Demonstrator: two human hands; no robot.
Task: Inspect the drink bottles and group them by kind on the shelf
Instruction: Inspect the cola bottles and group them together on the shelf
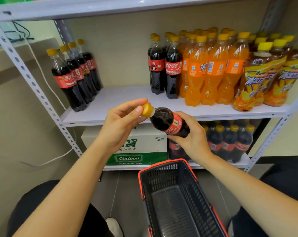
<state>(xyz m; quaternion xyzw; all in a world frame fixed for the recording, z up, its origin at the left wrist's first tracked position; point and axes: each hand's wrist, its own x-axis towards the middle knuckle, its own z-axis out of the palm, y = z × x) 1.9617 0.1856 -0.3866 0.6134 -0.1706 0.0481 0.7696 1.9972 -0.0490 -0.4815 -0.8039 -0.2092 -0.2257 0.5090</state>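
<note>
A cola bottle (163, 121) with a red label and yellow cap lies tilted in front of the shelf (120, 100), cap pointing left. My left hand (122, 124) pinches its cap between thumb and fingers. My right hand (191, 135) grips its lower body from the right. On the shelf's left stands a row of cola bottles (73, 77). Further right stand more cola bottles (165, 69), then orange soda bottles (209, 69), then iced tea bottles (267, 76) at the far right.
An empty black basket with a red rim (172, 199) sits on the floor below my hands. The lower shelf holds a Cestbon water carton (139, 147) and a pack of cola bottles (230, 141). Grey perforated uprights (30, 77) frame the shelf; white cables hang at left.
</note>
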